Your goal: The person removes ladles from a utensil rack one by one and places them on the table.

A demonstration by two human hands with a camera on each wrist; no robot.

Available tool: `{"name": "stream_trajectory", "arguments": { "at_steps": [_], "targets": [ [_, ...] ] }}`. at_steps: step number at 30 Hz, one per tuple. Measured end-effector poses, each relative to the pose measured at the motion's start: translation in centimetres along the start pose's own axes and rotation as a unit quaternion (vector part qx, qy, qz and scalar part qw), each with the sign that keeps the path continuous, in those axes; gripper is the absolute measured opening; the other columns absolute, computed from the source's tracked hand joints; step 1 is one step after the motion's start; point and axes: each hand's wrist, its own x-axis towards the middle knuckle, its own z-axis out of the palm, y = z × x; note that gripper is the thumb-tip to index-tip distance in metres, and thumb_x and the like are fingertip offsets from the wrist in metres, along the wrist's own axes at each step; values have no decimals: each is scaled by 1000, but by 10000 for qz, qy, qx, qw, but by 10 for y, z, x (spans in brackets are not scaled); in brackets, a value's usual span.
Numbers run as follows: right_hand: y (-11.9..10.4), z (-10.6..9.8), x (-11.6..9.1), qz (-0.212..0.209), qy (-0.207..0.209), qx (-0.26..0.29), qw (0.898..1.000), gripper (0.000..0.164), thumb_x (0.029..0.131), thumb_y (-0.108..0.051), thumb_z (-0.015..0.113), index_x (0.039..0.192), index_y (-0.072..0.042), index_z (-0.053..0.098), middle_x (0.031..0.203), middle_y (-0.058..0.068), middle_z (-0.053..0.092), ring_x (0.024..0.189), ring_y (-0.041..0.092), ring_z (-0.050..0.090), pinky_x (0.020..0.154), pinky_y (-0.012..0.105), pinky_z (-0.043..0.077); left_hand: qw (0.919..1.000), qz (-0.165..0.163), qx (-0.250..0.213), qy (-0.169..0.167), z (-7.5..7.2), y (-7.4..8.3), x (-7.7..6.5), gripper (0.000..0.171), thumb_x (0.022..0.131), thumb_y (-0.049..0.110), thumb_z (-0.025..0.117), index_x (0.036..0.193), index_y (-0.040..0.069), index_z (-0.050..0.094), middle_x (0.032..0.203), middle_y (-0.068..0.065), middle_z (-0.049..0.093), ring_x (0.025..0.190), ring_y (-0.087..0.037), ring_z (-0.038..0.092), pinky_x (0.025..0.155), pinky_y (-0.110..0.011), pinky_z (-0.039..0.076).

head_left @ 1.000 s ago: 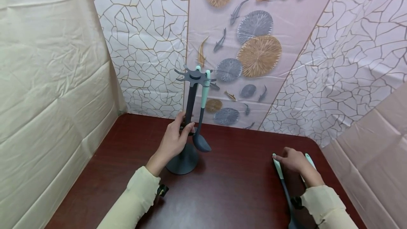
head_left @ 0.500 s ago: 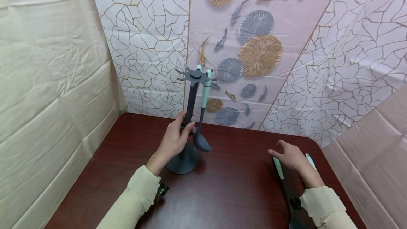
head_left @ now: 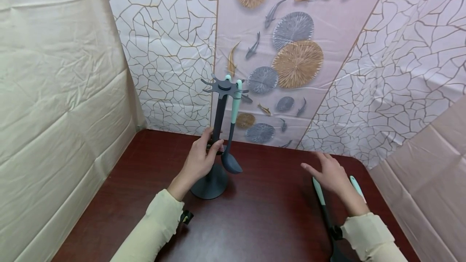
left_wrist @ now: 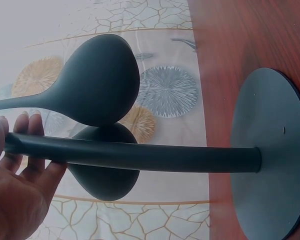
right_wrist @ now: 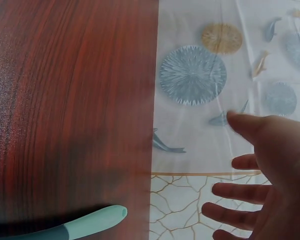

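My left hand (head_left: 198,157) grips the dark upright pole of a utensil stand (head_left: 210,185), thumb on one side and fingers on the other. From its hooked top ring hangs a ladle (head_left: 231,163) with a mint handle and dark bowl. A second utensil hangs behind the pole; its dark rounded head (left_wrist: 106,186) shows in the left wrist view, partly covered. My right hand (head_left: 333,177) is held over the table with fingers spread and nothing in them. Just below it lies a utensil with a mint handle (head_left: 318,191) and a dark shaft, its lower end cut off by the frame.
Another mint handle (head_left: 356,187) lies farther right, partly hidden by the right forearm. The dark red-brown table (head_left: 269,213) meets a patterned cloth backdrop (head_left: 167,51) at its far edge. Plain cloth walls (head_left: 62,104) stand at both sides.
My right hand has moved up and left off the end of the near mint handle, and its curled fingers have spread. The left hand, stand and ladle have stayed in place.
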Motion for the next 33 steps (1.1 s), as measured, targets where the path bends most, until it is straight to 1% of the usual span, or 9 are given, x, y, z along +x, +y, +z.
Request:
{"name": "stream_trajectory", "arguments": {
  "at_steps": [4, 10, 17, 23, 26, 29, 33],
  "targets": [
    [-6, -2, 0, 66, 115, -226, 9997, 85, 101, -65, 62, 154, 0, 47, 149, 39, 47, 131, 61, 46, 96, 82, 39, 10000, 12, -9, 20, 0, 0, 0, 27, 112, 22, 58, 137, 15, 53, 95, -3, 67, 88, -24, 71, 83, -39, 63],
    [-12, -6, -2, -44, 274, -426, 9987, 90, 97, -69, 63, 156, -3, 47, 149, 36, 48, 133, 58, 46, 96, 82, 38, 10000, -4, -21, 25, 1, 0, 0, 27, 111, 22, 58, 137, 15, 53, 95, -3, 67, 88, -22, 71, 84, -39, 63],
    [-18, -6, -5, -246, 404, -355, 9983, 90, 96, -68, 67, 157, -5, 46, 153, 31, 46, 137, 57, 42, 99, 83, 33, 10000, 19, -3, 25, 1, -1, 0, 28, 111, 21, 58, 138, 15, 53, 95, -3, 67, 88, -22, 71, 84, -39, 63],
    [-22, -5, -4, -274, 594, -376, 9972, 90, 95, -67, 67, 158, -6, 45, 159, 31, 39, 141, 60, 36, 106, 83, 24, 10000, 49, -15, 32, 1, -2, 0, 27, 111, 22, 58, 137, 14, 54, 95, -2, 68, 88, -14, 71, 84, -37, 63],
    [-25, -6, -4, -278, 664, -361, 9968, 91, 95, -67, 68, 160, -9, 43, 161, 31, 36, 142, 61, 33, 108, 83, 19, 10000, 37, -38, 27, 1, -2, 0, 26, 111, 22, 59, 136, 14, 54, 95, -2, 68, 88, -14, 71, 84, -37, 63],
    [-27, -7, -5, -300, 654, -342, 9968, 91, 96, -67, 67, 162, -10, 41, 163, 31, 34, 144, 61, 31, 110, 83, 17, 10000, 37, -30, 15, 1, -2, 0, 25, 111, 22, 59, 134, 14, 54, 95, -2, 68, 88, -14, 71, 84, -37, 63],
    [-29, -6, -7, -364, 541, -298, 9974, 91, 96, -67, 66, 163, -10, 40, 165, 29, 31, 145, 60, 30, 111, 83, 15, 10000, 18, -27, 3, 1, -2, 0, 25, 111, 22, 58, 135, 14, 54, 95, -3, 68, 88, -15, 71, 84, -37, 63]
  ]
}}
